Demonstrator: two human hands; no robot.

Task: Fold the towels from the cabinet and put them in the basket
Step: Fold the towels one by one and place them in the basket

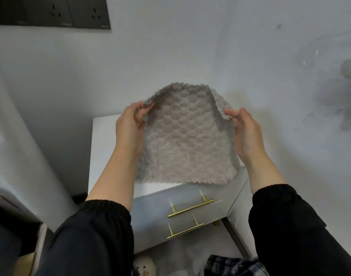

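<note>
One towel [182, 140], pinched by left hand [128, 128], right hand [246, 134]

The towel [186, 140] hides much of the cabinet top [103, 148]

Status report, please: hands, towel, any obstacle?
The left hand and right hand pinch the towel by far corners. Towel open over cabinet, no fold yet. No basket in view.

No legible writing anywhere.
Faint pale marks on the dark wall sockets [51, 11] are too blurred to read.
</note>
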